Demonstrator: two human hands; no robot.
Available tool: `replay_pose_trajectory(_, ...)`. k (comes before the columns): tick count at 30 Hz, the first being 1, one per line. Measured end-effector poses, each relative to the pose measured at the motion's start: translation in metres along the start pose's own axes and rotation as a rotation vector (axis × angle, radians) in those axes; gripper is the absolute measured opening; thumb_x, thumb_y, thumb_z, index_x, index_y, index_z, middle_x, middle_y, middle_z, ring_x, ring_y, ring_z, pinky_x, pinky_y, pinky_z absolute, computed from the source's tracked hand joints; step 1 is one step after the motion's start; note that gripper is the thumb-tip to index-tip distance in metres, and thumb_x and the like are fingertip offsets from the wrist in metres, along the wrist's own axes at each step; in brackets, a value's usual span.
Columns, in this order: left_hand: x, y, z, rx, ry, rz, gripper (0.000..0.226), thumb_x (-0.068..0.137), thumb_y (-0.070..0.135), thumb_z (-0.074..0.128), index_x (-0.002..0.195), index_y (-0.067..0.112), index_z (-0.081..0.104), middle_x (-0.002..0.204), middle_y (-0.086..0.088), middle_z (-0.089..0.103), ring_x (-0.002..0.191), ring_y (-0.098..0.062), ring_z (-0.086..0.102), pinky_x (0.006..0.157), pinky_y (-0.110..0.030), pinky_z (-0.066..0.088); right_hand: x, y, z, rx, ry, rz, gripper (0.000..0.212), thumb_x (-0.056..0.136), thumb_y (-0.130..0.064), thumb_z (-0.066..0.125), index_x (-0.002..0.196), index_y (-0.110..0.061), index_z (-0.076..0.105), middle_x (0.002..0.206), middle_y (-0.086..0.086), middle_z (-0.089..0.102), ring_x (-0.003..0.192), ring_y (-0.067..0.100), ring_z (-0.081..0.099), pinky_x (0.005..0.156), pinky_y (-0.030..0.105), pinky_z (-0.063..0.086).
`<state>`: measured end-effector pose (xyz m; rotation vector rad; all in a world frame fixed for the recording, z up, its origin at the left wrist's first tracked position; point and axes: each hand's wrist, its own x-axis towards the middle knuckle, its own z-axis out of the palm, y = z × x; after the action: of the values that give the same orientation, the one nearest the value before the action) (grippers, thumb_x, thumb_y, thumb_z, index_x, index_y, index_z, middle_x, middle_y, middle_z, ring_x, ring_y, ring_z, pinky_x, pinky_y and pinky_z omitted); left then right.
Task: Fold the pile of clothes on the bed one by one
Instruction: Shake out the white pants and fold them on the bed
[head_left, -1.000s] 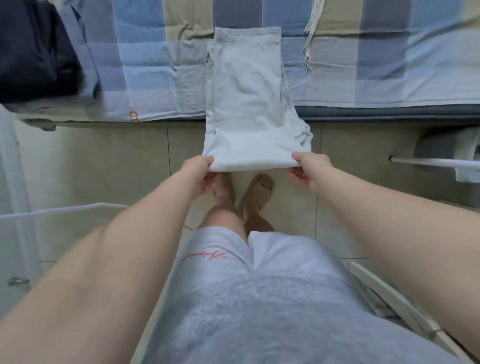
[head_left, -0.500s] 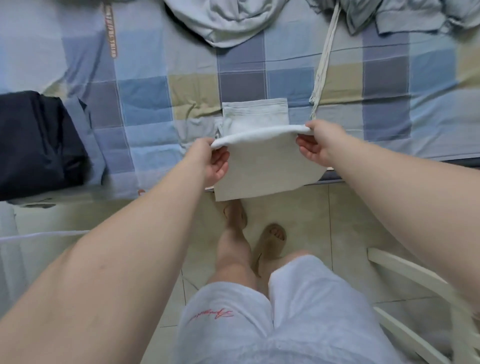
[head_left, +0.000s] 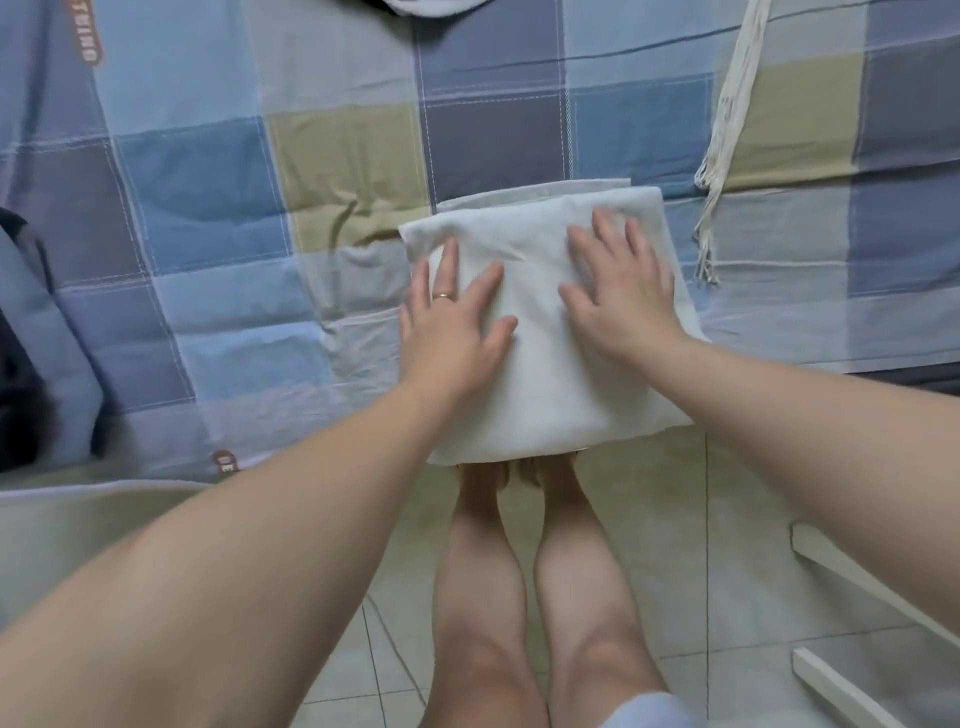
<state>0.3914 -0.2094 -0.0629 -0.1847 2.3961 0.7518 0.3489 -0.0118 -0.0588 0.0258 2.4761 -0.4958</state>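
A white garment (head_left: 545, 384) lies folded into a rectangle at the near edge of the bed, its lower part hanging over the edge. My left hand (head_left: 452, 327), with a ring on one finger, lies flat on its left half with fingers spread. My right hand (head_left: 618, 291) presses flat on its right half, fingers straight. The bed carries a checked blue, grey and olive cover (head_left: 260, 208). A bit of pale clothing (head_left: 431, 5) shows at the top edge.
A dark navy garment (head_left: 21, 364) lies at the far left on the bed. A cream fringed cord (head_left: 727, 124) hangs across the cover at the right. White furniture bars (head_left: 857, 587) stand at the lower right over the tiled floor (head_left: 727, 519).
Both hands lifted the garment's lower edge, carried it up over the rest, let go, and now lie flat on the folded piece. The view has moved closer to the bed.
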Motion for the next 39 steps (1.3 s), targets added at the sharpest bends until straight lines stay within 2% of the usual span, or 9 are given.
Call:
replay_pose_trajectory(4,0.022,-0.028,0.040,0.151,0.117,0.055,0.066,0.098,0.059,0.042,0.158,0.046,0.016,0.169,0.007,-0.010,0.154,-0.030,-0.015,0.122,-0.060,0.003,0.013,0.027,0.053,-0.306,0.083,-0.100,0.066,0.101,-0.053,0.033,0.160,-0.032,0.014,0.170,-0.001,-0.004,0.155,0.030,-0.006,0.122,0.060,0.001)
replay_pose_trajectory(9,0.032,-0.044,0.069,0.236,0.278,0.115,0.068,0.097,0.060,0.044,0.158,0.041,0.021,0.170,0.000,0.001,0.154,-0.039,-0.006,0.121,-0.061,0.004,0.025,0.041,0.082,-0.352,0.177,-0.144,0.069,0.100,-0.054,0.029,0.162,-0.029,0.011,0.170,0.005,0.000,0.155,0.034,-0.002,0.121,0.063,0.003)
replay_pose_trajectory(17,0.018,-0.022,0.042,-0.174,0.374,-0.088,0.091,0.082,0.045,0.076,0.156,0.022,0.028,0.167,-0.006,0.008,0.150,-0.028,0.022,0.120,-0.039,0.025,0.009,0.043,0.045,0.005,0.152,-0.062,0.095,0.091,-0.047,0.062,0.162,-0.017,0.006,0.170,0.004,-0.004,0.156,0.025,-0.001,0.126,0.046,0.004)
replay_pose_trajectory(21,0.013,-0.018,0.036,-0.524,0.398,-0.398,0.094,0.078,0.042,0.080,0.153,0.024,0.027,0.151,0.002,0.039,0.135,-0.018,0.044,0.105,-0.030,0.038,-0.003,0.059,0.034,0.383,0.117,0.261,0.094,0.083,-0.045,0.074,0.157,-0.017,0.023,0.158,0.007,0.032,0.144,0.027,0.033,0.120,0.041,0.027)
replay_pose_trajectory(26,0.010,-0.034,0.038,-0.608,0.235,-0.529,0.056,0.080,0.058,0.074,0.121,0.030,0.046,0.096,0.025,0.056,0.090,-0.008,0.059,0.077,-0.030,0.042,-0.001,0.081,0.019,0.575,-0.086,0.417,0.050,0.080,-0.043,0.080,0.121,-0.025,0.058,0.103,-0.014,0.063,0.087,0.004,0.062,0.074,0.017,0.046)
replay_pose_trajectory(28,0.012,-0.041,0.034,-0.646,0.170,-0.510,0.049,0.083,0.056,0.073,0.116,0.029,0.050,0.096,0.023,0.058,0.086,-0.002,0.058,0.071,-0.026,0.043,0.004,0.087,0.009,0.631,-0.266,0.431,0.038,0.079,-0.041,0.082,0.110,-0.028,0.065,0.103,-0.011,0.070,0.084,0.005,0.066,0.076,0.020,0.055)
replay_pose_trajectory(31,0.006,-0.045,0.024,-0.714,0.127,-0.511,0.045,0.090,0.045,0.071,0.125,0.021,0.059,0.106,0.014,0.066,0.098,-0.013,0.064,0.077,-0.027,0.050,0.003,0.084,-0.008,0.648,-0.405,0.491,0.038,0.075,-0.040,0.086,0.106,-0.025,0.070,0.105,0.000,0.076,0.098,0.028,0.072,0.099,0.049,0.051)
replay_pose_trajectory(34,-0.014,-0.034,0.006,-0.784,0.108,-0.544,0.042,0.094,0.040,0.068,0.130,0.020,0.060,0.122,0.001,0.068,0.110,-0.023,0.064,0.098,-0.039,0.051,-0.014,0.064,-0.030,0.661,-0.403,0.492,0.040,0.075,-0.036,0.087,0.108,-0.018,0.072,0.102,0.003,0.077,0.092,0.028,0.073,0.090,0.043,0.057)
replay_pose_trajectory(39,-0.081,-0.002,-0.052,-0.872,0.129,-0.609,0.033,0.094,0.041,0.066,0.119,0.021,0.065,0.117,-0.002,0.070,0.098,-0.023,0.067,0.094,-0.038,0.054,-0.072,0.017,-0.088,0.716,-0.392,0.472,0.042,0.082,-0.027,0.082,0.118,-0.013,0.068,0.105,0.006,0.076,0.085,0.025,0.073,0.075,0.034,0.058)
